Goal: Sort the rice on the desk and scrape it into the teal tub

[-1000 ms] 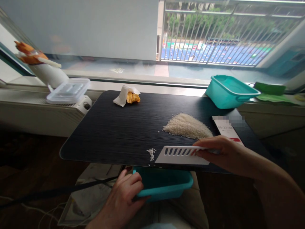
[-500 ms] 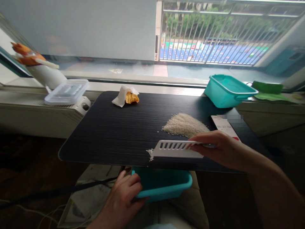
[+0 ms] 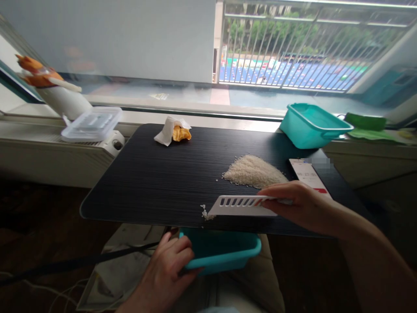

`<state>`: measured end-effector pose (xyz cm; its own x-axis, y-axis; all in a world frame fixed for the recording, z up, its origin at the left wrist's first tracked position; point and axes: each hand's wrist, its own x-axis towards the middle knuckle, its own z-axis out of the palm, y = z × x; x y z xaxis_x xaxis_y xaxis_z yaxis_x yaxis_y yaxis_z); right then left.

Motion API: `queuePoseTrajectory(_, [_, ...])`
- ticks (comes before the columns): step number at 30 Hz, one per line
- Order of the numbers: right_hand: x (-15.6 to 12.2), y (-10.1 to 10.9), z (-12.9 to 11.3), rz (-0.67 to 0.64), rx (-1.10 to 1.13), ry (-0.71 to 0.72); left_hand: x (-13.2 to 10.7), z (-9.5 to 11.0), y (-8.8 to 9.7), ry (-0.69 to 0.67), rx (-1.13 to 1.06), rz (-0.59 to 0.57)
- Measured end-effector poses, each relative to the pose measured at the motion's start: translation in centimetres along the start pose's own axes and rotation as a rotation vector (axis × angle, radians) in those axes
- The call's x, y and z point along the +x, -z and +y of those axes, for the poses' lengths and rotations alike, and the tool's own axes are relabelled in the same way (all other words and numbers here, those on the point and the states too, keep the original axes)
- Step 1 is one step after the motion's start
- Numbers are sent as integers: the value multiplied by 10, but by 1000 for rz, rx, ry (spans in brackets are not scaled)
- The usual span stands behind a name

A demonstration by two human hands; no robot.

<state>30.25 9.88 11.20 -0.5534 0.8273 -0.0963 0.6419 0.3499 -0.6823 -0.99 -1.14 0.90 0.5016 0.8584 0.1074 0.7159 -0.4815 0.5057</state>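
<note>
My right hand is closed on a white slotted spatula, its long edge resting against the black tabletop. A few rice grains lie at the blade's left end, close to the table's front edge. Behind the spatula is a larger pile of rice. With my left hand I grip the left rim of a teal plastic bin, held over my lap just below the table edge. The bin's inside is dark, and its far wall is partly hidden under the table.
A phone with a lit timer lies right of the rice. At the back right stands another teal bin. Crumpled white paper with a yellow-orange piece sits at the back left. A clear plastic lid rests on the radiator.
The spatula has moved slightly toward the front edge, and the few grains at its left end have shifted forward with it. My left hand and the bin stay almost in place.
</note>
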Motion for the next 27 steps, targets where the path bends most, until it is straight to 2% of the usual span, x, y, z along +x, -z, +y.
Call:
queuePoseTrajectory(3, [-7, 3, -6, -133, -5, -23, 0, 0, -1, 15, -13, -28])
queuePoseTrajectory(6, [-11, 7, -12, -170, 6, -45, 1, 0, -3, 22, -7, -25])
queuePoseTrajectory(11, [-4, 4, -7, -81, -7, 1, 1, 0, -1, 5, 25, -41])
queuePoseTrajectory(16, [16, -7, 0, 49, -93, 125, -2, -1, -1, 12, 49, -23])
queuePoseTrajectory(22, [28, -11, -7, 62, -99, 156, -3, -3, -1, -21, 32, 25])
queuePoseTrajectory(27, [21, -15, -12, -6, -94, 132, -3, -4, -3, 0, 58, 13])
